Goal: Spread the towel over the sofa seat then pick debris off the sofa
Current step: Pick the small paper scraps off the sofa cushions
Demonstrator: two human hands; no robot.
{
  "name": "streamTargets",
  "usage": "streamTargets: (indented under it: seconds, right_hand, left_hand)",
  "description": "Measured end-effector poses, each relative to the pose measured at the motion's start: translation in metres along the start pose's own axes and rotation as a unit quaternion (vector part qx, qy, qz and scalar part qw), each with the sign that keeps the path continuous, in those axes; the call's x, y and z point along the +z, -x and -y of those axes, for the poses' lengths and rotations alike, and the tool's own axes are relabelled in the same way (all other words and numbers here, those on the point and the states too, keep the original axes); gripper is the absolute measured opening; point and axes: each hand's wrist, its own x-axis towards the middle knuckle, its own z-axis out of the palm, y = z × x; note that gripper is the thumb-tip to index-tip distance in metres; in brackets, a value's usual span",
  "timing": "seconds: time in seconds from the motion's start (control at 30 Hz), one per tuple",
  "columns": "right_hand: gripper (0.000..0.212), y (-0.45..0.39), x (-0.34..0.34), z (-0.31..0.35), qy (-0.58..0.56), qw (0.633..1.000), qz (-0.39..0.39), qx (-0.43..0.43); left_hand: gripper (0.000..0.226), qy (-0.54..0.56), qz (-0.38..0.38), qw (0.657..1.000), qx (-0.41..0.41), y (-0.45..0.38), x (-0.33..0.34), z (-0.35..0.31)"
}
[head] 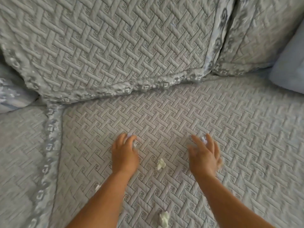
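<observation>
A grey-blue quilted towel [230,129] lies flat over the sofa seat. My left hand [125,153] rests on it, fingers curled around a small white paper scrap [135,143] that peeks out at the fingertips. My right hand [204,155] is blurred, its fingers spread over another white scrap [204,140] that shows between two fingers. A crumpled white paper ball [160,164] lies on the towel between my hands. Near the bottom edge lies a second ball [164,218], and a small scrap [97,187] sits beside my left forearm.
A large quilted back cushion [107,46] leans against the sofa back, with another [263,33] to its right. A plain blue pillow [289,68] sits at the far right. A patterned trim seam [49,145] runs down the left between seat sections.
</observation>
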Motion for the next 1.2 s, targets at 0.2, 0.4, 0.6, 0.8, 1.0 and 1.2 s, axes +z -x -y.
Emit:
streamTargets:
  seconds: [0.2, 0.4, 0.6, 0.8, 1.0, 1.2]
  right_hand:
    - [0.027, -0.004, 0.027, 0.004, -0.156, 0.982, -0.107, -0.007]
    - [0.03, 0.048, 0.055, 0.04, -0.113, 0.964, 0.019, -0.24]
    - [0.014, 0.071, 0.08, 0.022, -0.006, 0.976, 0.021, -0.218]
    - [0.021, 0.085, 0.071, 0.028, -0.056, 0.983, 0.037, -0.171]
    - [0.024, 0.156, 0.064, -0.009, -0.054, 0.971, 0.018, -0.234]
    - [0.042, 0.183, 0.098, -0.053, 0.115, 0.961, 0.023, -0.252]
  left_hand:
    - [0.022, 0.056, -0.048, 0.994, 0.075, -0.008, 0.009, 0.006]
    - [0.018, 0.112, -0.04, 0.99, 0.07, 0.011, -0.027, 0.033]
    - [0.006, 0.03, 0.005, 0.997, 0.074, 0.055, -0.021, 0.096]
    - [0.019, -0.058, -0.043, 0.987, 0.146, 0.086, 0.002, 0.119]
    - [0.018, 0.011, -0.044, 0.995, 0.092, 0.066, -0.019, 0.1]
    - [0.017, 0.076, -0.062, 0.987, 0.126, 0.089, -0.017, 0.084]
